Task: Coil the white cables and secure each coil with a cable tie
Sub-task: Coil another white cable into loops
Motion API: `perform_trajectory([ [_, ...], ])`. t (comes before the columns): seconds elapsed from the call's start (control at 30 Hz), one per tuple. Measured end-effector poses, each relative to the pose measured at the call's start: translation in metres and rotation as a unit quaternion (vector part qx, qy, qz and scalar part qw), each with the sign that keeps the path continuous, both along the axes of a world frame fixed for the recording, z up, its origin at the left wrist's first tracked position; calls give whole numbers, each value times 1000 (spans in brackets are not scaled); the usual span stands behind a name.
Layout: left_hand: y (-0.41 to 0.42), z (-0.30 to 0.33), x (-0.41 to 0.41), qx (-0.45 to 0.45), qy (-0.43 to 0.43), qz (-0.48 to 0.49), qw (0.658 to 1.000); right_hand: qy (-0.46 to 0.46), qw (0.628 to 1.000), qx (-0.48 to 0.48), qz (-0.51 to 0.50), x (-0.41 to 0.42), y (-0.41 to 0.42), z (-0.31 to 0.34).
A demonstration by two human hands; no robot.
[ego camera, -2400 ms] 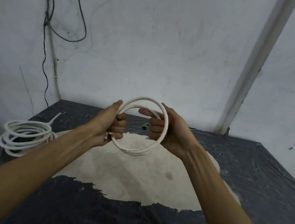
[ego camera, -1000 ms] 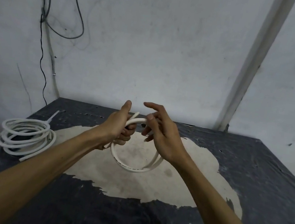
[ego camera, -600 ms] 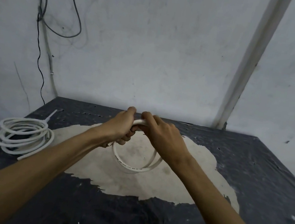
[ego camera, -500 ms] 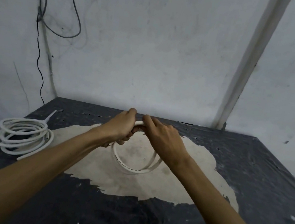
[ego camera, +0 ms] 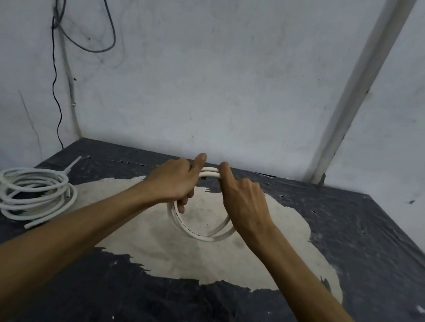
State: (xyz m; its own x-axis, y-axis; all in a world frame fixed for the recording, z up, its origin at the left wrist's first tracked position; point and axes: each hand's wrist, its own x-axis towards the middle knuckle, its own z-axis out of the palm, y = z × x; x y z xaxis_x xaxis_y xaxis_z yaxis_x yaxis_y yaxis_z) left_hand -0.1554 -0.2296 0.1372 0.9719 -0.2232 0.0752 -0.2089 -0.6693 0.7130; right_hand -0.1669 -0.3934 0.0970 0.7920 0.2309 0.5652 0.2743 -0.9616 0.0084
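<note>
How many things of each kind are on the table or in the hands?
White cable coils: 2, one in both hands, one lying at the left
Cable tie tails: 1, on the left coil
Hands: 2, left, right
Total: 5

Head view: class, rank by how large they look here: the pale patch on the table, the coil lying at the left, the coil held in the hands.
1. pale patch, by far the widest.
2. coil at the left.
3. held coil, gripped by the left hand and right hand; partly hidden, so its margin below the other coil is unsure.
</note>
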Motion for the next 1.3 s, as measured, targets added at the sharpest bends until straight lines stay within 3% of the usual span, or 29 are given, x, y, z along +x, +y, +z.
perform_trajectory([
  [0.07,1,4,3,-68,114,-9,991,15,1000,-11,-23,2,0,-1],
  [0.13,0,6,7,-157,169,-3,973,4,1000,11,-24,2,0,0],
  [0.3,2,-2,11,-253,214,-14,943,4,998,59,26,3,-5,6],
  [0.4,8,-3,11,-275,220,-35,935,57,974,208,66,-1,-13,13],
  [0.53,8,-7,7,-285,241,-40,927,241,861,413,175,-8,-20,17],
  [0.67,11,-10,11,-351,283,-36,892,348,649,647,197,-11,-19,20],
  [0.73,13,-11,12,-378,302,-39,874,378,581,691,204,-11,-22,22],
  [0.8,14,-12,13,-390,312,-46,865,396,546,705,218,-13,-24,24],
  [1.03,13,-17,4,-390,326,-137,850,315,587,719,196,-17,-22,30],
  [1.2,14,-17,-1,-393,349,-175,832,212,726,633,165,-25,-19,32],
  [1.3,12,-15,-5,-391,353,-177,831,176,749,605,205,-26,-23,29],
])
